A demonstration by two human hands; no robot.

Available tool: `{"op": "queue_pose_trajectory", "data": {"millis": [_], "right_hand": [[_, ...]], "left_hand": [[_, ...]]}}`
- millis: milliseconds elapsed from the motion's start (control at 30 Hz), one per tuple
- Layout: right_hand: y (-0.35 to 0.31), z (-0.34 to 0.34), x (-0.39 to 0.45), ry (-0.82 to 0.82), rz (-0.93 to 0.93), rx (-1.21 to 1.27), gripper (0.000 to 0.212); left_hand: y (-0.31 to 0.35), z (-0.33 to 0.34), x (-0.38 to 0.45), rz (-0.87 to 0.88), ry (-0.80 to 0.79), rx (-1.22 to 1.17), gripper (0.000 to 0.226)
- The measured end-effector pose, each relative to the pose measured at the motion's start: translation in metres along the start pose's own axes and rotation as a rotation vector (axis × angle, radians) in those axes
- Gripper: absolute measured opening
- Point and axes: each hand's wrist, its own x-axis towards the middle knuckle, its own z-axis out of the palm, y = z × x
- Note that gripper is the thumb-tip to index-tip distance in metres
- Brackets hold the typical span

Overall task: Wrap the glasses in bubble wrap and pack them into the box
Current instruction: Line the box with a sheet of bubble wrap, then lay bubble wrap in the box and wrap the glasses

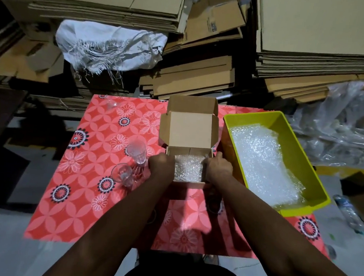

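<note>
Hands at the box

Bubble wrap (188, 170) fills the small box (190, 129) on our table (82, 195). Our left hand (161, 165) and right hand (218, 168) curl over its two ends and hold it. Two bare glasses (136, 152) (123, 174) stand just left of our left hand. A yellow bin (294, 145) sits right of our right hand.
</note>
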Motion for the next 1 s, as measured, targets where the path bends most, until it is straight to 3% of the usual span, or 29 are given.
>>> {"op": "queue_pose_trajectory", "data": {"millis": [100, 167, 267, 367, 433, 500, 567, 600, 667, 800, 1000], "right_hand": [[0.010, -0.009, -0.008, 0.004, -0.032, 0.167, 0.063], [0.018, -0.020, -0.023, 0.046, -0.102, 0.215, 0.072], [0.040, -0.037, -0.057, 0.442, -0.214, 0.339, 0.041], [0.081, -0.036, -0.070, 0.816, -0.107, 0.530, 0.019], [0.121, -0.023, -0.059, 0.765, 0.090, 0.570, 0.018], [0.155, -0.003, -0.045, 0.409, 0.307, 0.510, 0.040], [0.174, 0.017, -0.038, 0.051, 0.329, 0.397, 0.074], [0.178, 0.026, -0.035, -0.034, 0.286, 0.357, 0.081], [0.181, 0.035, -0.031, 0.003, 0.255, 0.387, 0.071], [0.186, 0.026, -0.030, 0.255, 0.335, 0.506, 0.025], [0.181, 0.018, -0.054, 0.627, 0.243, 0.553, 0.027]], "left_hand": [[-0.001, -0.012, -0.006, 0.253, -0.016, 0.275, 0.025], [-0.007, -0.018, -0.010, 0.423, -0.030, 0.473, 0.045], [-0.015, -0.022, -0.018, 0.567, 0.075, 0.530, 0.059], [-0.011, -0.022, -0.021, 0.708, 0.132, 0.445, 0.074], [-0.004, -0.021, -0.028, 0.762, 0.110, 0.384, 0.074], [0.003, -0.018, -0.036, 0.804, 0.105, 0.339, 0.072], [0.008, -0.014, -0.045, 0.822, 0.108, 0.330, 0.073], [0.009, -0.011, -0.048, 0.834, 0.111, 0.343, 0.075], [0.010, -0.007, -0.054, 0.842, 0.111, 0.388, 0.075], [0.012, -0.010, -0.060, 0.795, 0.099, 0.391, 0.078], [0.019, -0.012, -0.058, 0.724, 0.008, 0.231, 0.081]]}}
